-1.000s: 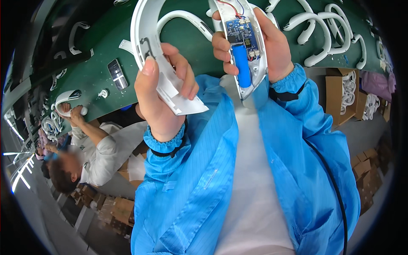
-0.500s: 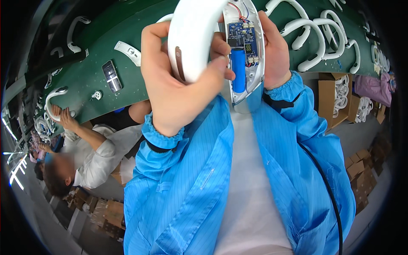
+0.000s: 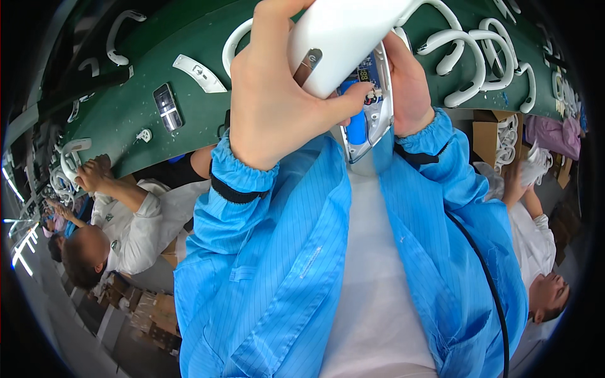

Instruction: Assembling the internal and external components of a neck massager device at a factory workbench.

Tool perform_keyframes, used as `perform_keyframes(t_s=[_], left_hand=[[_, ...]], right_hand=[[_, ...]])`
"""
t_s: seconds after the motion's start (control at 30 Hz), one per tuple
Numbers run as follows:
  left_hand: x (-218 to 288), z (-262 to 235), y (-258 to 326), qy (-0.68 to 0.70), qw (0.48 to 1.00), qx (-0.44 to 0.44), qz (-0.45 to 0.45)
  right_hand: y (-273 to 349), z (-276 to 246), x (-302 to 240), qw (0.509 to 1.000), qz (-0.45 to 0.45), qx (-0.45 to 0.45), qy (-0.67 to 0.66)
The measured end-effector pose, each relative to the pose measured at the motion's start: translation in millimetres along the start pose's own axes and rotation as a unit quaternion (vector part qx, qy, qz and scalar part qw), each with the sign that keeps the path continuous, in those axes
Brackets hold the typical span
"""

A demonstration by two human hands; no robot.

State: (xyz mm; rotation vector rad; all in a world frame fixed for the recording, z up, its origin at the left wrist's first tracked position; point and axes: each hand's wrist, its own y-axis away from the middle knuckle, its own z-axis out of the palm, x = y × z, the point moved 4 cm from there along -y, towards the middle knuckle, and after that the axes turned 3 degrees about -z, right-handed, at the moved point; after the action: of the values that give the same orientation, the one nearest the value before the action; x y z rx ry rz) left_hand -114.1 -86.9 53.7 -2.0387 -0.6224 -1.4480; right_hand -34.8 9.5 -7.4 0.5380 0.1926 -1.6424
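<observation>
My left hand (image 3: 271,104) is closed around a smooth white curved cover (image 3: 346,41) with a brown button strip (image 3: 308,67). Its thumb stretches to the right, over the top of a blue cylindrical battery (image 3: 357,130). My right hand (image 3: 409,88) grips the matching open white housing (image 3: 389,104) from its right side. Inside that housing lie the battery and a blue circuit board (image 3: 370,68) with small wires. The tilted cover hides the upper part of the housing and most of the board. Some fingers of both hands are hidden behind the parts.
The green table (image 3: 201,116) bears a phone (image 3: 167,107), a loose curved white panel (image 3: 199,73), a small white part (image 3: 144,135) and several white curved neckbands (image 3: 469,94). Cardboard boxes (image 3: 486,135) stand at right. One co-worker (image 3: 135,220) sits at left, another (image 3: 529,239) at right.
My left hand has brought the cover rightward and tilted it over the open housing, hiding more of the board. A co-worker has come into view at right, hands on white parts.
</observation>
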Motion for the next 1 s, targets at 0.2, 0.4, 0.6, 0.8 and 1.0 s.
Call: perform_keyframes(t_s=[0.2,0.4,0.6,0.8,1.0], left_hand=[[-1.1,-1.5,2.2,-0.018,1.000,0.008,0.003],[1.5,-16.1,2.6,0.107,0.992,0.042,-0.060],[-16.0,-22.1,8.2,0.199,0.950,0.099,-0.220],[-28.8,13.0,18.1,0.250,0.941,0.051,-0.223],[-45.9,27.7,22.9,0.174,0.971,0.084,-0.144]], right_hand=[[3.7,5.6,0.9,0.999,0.021,0.025,0.006],[4.2,10.2,6.4,0.994,0.094,-0.055,-0.018],[-10.0,1.8,4.0,0.998,0.018,-0.027,0.049],[-12.4,3.0,-5.8,0.948,-0.017,0.051,0.315],[-14.7,2.8,8.3,0.948,-0.066,0.062,0.304]])
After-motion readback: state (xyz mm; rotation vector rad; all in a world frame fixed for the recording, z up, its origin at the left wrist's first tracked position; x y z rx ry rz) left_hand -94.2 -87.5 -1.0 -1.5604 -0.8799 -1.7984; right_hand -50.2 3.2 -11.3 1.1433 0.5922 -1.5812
